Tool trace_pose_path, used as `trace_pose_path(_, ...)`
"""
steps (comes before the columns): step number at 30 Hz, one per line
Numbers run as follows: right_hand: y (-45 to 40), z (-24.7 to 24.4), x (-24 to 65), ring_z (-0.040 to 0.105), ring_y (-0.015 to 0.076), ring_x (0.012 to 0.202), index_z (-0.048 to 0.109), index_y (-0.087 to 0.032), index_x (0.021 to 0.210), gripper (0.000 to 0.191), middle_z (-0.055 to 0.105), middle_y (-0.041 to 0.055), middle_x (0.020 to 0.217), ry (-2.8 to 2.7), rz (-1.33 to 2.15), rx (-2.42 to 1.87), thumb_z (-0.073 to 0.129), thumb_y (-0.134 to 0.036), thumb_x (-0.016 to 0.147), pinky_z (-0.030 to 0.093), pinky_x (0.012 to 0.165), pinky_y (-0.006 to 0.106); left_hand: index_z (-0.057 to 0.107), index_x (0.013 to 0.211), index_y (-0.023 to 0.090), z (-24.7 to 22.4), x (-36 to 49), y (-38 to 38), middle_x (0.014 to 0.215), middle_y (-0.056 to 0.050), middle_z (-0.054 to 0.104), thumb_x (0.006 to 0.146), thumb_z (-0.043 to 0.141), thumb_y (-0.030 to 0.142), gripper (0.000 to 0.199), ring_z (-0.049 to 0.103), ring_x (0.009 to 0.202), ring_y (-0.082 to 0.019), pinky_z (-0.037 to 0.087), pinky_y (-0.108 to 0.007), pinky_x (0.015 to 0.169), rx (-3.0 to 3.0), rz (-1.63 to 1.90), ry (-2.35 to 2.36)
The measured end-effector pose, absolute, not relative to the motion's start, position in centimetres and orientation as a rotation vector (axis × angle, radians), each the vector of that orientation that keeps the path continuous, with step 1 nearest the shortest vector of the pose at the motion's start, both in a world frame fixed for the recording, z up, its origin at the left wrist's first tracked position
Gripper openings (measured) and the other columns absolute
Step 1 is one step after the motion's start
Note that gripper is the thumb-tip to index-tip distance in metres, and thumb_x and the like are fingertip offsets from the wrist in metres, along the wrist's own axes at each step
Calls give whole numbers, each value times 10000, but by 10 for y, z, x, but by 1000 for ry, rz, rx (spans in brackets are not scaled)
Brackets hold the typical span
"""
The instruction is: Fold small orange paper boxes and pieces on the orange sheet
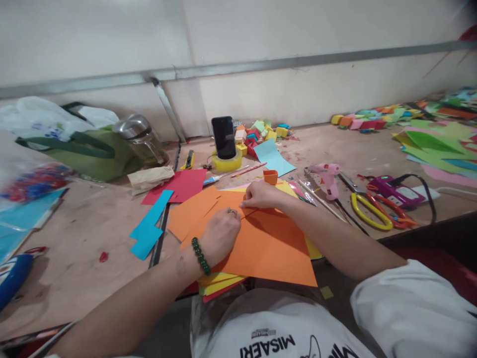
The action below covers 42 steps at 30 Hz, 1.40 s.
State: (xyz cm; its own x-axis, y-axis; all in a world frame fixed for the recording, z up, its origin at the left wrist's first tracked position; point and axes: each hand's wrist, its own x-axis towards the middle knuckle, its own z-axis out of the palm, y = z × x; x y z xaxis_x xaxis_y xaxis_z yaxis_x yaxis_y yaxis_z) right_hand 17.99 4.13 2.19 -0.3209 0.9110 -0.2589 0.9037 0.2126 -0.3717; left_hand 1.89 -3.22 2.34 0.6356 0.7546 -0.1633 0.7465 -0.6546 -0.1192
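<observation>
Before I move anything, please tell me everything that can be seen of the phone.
The phone is black, with rounded corners and a dark, glossy-looking screen facing the camera. It stands nearly upright, slightly tilted, its lower end at a yellow tape roll, which seems to prop it. Coloured blocks lie behind and to its right.

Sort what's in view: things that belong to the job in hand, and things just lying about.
Likely in the job:
orange paper, under the left hand and right hand
perhaps the small orange folded piece

Apparently just lying about:
phone
pink glue gun
blue paper
green bag
</observation>
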Motion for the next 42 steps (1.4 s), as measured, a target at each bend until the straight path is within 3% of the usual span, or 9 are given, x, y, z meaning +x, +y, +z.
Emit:
trace_pose_path(4,46,20,187,607,118,535,708,-127,670,221,678,53,581,-2411,836,-1812,656,-300,796,403,513,184,619,974,56,27,18,-34,943,-158,659,824,411,-23,268,598,887,-256,487,-368,798,-2809,389,-1284)
trace_pose_path(10,54,18,211,607,121,496,698,-123,674,242,681,55,589,-2362,829,-1926,629,-297,826,390,477,193,618,986,58,31,16,-40,979,-167,661,816,414,-26,279,611,895,-255,506,-364,782,-2809,425,-1297)
trace_pose_path(16,43,30,204,646,180,722,722,-134,786,147,711,76,750,-2317,591,-1941,692,-278,777,388,565,220,624,1029,22,30,17,-45,979,-207,658,787,418,-42,324,620,900,-271,532,-390,771,-2784,423,-1285)
trace_pose_path(19,29,31,183,638,154,804,720,-164,876,162,721,58,871,-2321,543,-1841,621,-287,839,398,620,203,625,1026,21,29,17,-45,964,-206,660,777,419,-48,330,623,893,-272,526,-378,749,-2782,404,-1297)
trace_pose_path(24,24,17,159,619,144,740,711,-166,814,198,722,38,834,-2420,642,-1683,662,-357,799,355,560,213,617,1023,56,27,13,-43,947,-183,665,776,396,-43,346,618,855,-258,506,-371,734,-2785,300,-1283)
trace_pose_path(30,48,2,177,616,126,688,705,-151,764,156,725,42,817,-2425,699,-1722,677,-304,779,348,539,200,607,1008,45,29,12,-42,960,-187,646,785,419,-38,303,608,880,-262,502,-364,735,-2834,341,-1289)
trace_pose_path(36,58,6,212,587,125,597,685,-133,704,200,681,40,662,-2407,679,-1800,666,-309,797,345,525,208,622,986,60,35,12,-44,944,-178,631,801,397,-45,310,600,900,-264,511,-361,739,-2875,344,-1347)
trace_pose_path(42,34,23,193,610,163,756,702,-158,849,127,701,69,818,-2346,502,-1780,643,-261,806,358,586,216,640,952,72,37,9,-42,1009,-192,617,823,393,-18,293,567,974,-293,501,-390,779,-2883,304,-1337)
